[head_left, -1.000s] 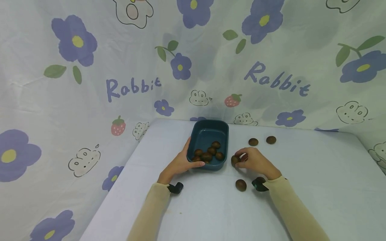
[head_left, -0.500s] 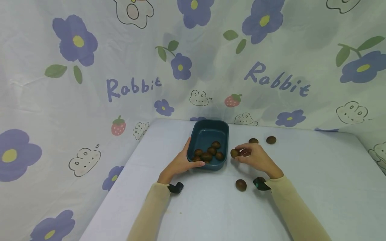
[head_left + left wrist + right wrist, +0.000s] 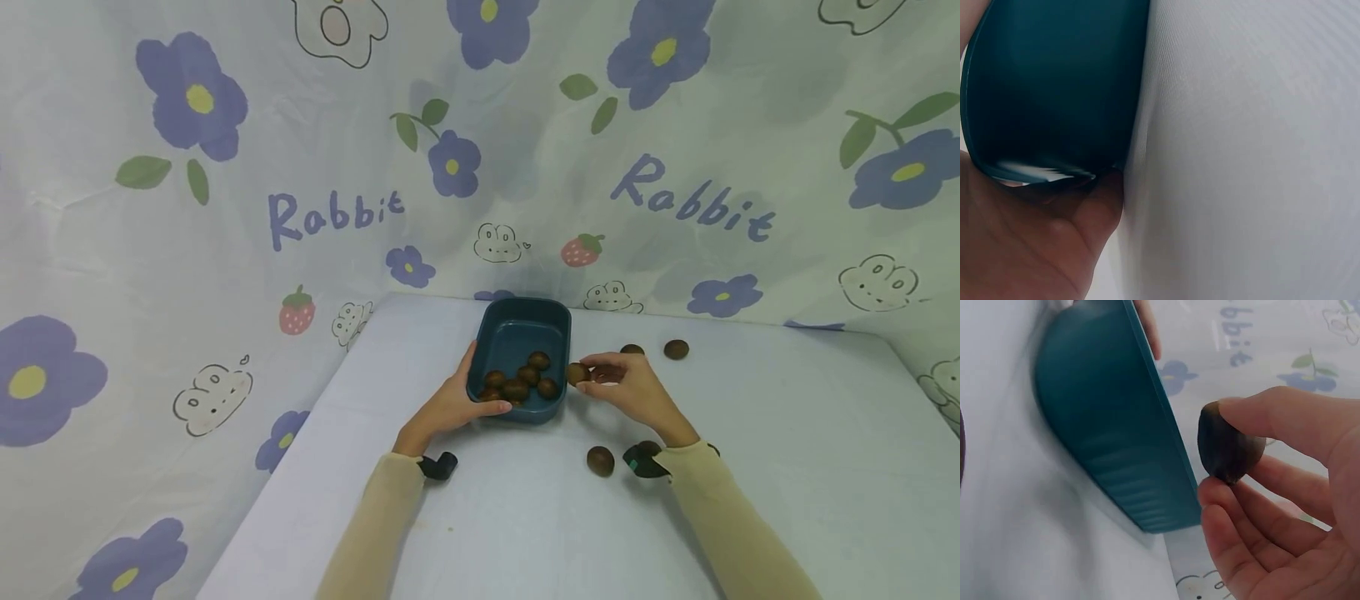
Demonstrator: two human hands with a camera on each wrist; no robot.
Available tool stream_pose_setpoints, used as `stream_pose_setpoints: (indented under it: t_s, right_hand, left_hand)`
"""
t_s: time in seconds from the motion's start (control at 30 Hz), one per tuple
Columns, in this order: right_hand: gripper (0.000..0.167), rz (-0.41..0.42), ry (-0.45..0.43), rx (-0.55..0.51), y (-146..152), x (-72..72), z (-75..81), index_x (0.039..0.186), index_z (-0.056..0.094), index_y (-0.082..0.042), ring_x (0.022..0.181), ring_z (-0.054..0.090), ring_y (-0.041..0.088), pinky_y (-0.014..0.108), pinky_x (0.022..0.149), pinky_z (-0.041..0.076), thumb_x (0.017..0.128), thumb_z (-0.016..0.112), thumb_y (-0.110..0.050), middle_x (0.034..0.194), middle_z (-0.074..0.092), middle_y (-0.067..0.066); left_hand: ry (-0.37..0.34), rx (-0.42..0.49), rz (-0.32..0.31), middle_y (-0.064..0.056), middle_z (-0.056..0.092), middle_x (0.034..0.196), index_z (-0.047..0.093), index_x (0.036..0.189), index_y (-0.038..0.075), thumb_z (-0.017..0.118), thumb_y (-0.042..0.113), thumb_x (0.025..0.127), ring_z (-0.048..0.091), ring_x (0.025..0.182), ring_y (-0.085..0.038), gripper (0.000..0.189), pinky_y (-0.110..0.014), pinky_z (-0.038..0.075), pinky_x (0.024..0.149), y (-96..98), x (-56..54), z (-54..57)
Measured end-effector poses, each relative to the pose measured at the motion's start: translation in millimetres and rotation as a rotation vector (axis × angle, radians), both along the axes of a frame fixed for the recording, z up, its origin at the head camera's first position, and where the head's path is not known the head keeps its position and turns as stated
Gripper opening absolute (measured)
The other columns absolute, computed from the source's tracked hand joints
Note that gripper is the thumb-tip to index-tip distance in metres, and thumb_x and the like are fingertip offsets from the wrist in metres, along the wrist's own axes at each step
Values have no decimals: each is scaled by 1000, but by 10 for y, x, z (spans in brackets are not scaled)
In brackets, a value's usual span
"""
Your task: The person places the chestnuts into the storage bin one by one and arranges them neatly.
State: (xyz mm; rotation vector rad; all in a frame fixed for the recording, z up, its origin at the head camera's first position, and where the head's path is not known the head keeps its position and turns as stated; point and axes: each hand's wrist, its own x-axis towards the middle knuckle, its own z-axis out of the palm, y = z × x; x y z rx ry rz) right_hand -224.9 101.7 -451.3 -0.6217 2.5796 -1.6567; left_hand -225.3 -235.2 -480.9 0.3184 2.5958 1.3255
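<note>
A dark teal rectangular container [image 3: 517, 414] stands on the table with several brown, glossy chestnuts [image 3: 527, 376] in its near half. My left hand [image 3: 447, 403] grips its near left corner, thumb along the near rim and fingers along the left wall. Between thumb and fingertips, my right hand [image 3: 626, 385] pinches one chestnut [image 3: 1229, 442] just outside the container's right wall, close to the rim. The right wrist view shows this chestnut dark, with a small point at its lower end.
Near the right wrist lies a chestnut [image 3: 600, 461], with another partly hidden under the wrist camera [image 3: 645, 461]. Farther back are a chestnut [image 3: 677, 349] and one partly covered by the right hand [image 3: 632, 350]. A printed cloth [image 3: 330, 275] hangs behind the white table [image 3: 510, 517].
My right hand has lifted the pinched chestnut and moved it up and left to the container's right side. The left hand stays on the container.
</note>
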Motion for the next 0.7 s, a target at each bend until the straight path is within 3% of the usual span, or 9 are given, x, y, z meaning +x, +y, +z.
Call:
stream_pose_setpoints:
  t_s: [0.3,0.5,0.7]
  right_hand:
    - [36,28,-7,-78,-158,18,-33,120,74,-1,95,70,11,19,85,58,88,83,-15,113,77,16]
    - [37,13,-12,-41,-236,20,-51,121,75,-4,97,71,12,20,85,58,89,83,-19,116,77,13]
    - [36,18,-5,9,-300,21,-53,120,76,-5,85,68,16,22,72,56,89,83,-22,104,77,13]
  left_hand:
    - [-2,-10,8,-7,17,175,-7,167,33,85,68,72,29,158,-35,137,-64,29,124,-25,3,2]
    - [3,-7,2,-5,17,175,-7,167,33,85,68,72,30,158,-34,137,-64,29,123,-29,-3,6]
    - [2,10,-12,-4,15,175,-8,166,36,85,67,72,28,158,-33,136,-64,28,124,-6,-7,4]
